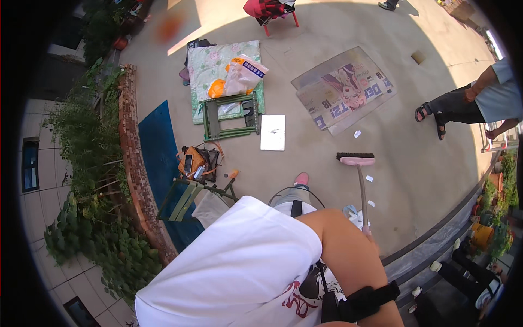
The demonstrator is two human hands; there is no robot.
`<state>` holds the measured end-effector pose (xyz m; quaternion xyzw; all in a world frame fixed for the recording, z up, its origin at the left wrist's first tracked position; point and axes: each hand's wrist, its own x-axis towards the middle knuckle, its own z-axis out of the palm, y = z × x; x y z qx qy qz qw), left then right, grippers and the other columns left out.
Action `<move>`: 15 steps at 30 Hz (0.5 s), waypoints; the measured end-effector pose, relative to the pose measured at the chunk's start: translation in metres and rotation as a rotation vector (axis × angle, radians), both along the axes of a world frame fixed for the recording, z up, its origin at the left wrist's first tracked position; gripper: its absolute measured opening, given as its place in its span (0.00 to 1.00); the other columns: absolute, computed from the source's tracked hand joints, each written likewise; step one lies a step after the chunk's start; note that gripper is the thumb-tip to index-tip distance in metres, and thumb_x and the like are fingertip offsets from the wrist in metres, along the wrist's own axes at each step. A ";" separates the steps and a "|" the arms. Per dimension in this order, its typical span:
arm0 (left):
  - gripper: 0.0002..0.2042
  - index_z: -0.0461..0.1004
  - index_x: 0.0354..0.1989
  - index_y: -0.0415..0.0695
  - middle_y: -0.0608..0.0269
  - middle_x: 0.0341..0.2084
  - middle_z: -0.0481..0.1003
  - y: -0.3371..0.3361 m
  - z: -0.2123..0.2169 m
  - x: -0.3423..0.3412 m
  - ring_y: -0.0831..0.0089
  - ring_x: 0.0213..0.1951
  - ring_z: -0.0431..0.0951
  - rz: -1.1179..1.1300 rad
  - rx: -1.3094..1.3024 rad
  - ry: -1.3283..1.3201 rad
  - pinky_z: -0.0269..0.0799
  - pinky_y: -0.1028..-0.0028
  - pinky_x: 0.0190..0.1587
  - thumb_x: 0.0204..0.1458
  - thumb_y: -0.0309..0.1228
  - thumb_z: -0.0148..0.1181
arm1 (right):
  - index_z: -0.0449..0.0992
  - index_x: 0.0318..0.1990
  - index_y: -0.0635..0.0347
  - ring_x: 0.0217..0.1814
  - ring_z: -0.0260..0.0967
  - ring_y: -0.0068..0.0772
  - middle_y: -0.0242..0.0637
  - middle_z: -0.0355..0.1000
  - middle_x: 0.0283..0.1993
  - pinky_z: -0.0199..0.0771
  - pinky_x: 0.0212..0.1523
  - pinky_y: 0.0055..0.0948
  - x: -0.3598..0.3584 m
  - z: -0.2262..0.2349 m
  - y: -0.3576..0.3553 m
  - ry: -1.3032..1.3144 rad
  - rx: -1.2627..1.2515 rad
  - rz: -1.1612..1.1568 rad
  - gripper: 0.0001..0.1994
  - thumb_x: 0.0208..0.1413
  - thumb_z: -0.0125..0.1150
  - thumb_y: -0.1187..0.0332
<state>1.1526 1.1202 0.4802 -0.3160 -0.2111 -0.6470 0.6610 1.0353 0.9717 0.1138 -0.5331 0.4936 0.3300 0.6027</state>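
Right hand (372, 233) closed on broom handle (363, 193), pink broom head (356, 158) on concrete floor (425, 169) — left hand unseen

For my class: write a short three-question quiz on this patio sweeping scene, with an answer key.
1. True or false: the broom has a pink head with dark bristles.
2. Which lies nearest the broom head: A) white scraps of paper, B) the red chair, C) the brick border?
3. What stands on the floral mat, on its near edge?

Key: 1 true. 2 A. 3 A green folding stool.
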 end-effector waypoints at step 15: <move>0.15 0.63 0.43 0.46 0.58 0.39 0.60 0.013 -0.340 -0.014 0.61 0.45 0.56 1.106 1.662 -1.636 0.54 0.67 0.47 0.45 0.34 0.46 | 0.59 0.29 0.58 0.15 0.57 0.20 0.33 0.61 0.18 0.59 0.14 0.16 0.158 -0.096 0.071 -0.373 0.442 -0.305 0.07 0.46 0.48 0.66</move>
